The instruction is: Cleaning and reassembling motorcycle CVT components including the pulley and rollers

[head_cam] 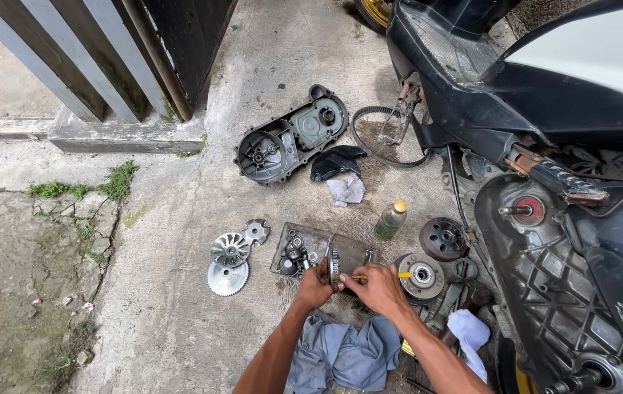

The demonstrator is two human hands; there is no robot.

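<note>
Soft, even daylight fills the scene, bright and without harsh glare, and the concrete floor (268, 66) reads pale and clear. Shadows are faint, deepest under the black scooter (545, 109) at the right. Focus is sharp throughout, while the gate slats (71, 58) at far left lean with wide-angle distortion.

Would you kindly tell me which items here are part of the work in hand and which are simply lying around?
In use:
left hand and right hand
toothed gear ring
yellow-handled tool
metal parts tray

Lying about:
crankcase cover
drive belt
small oil bottle
finned pulley face
clutch bell
grey cloth
</note>
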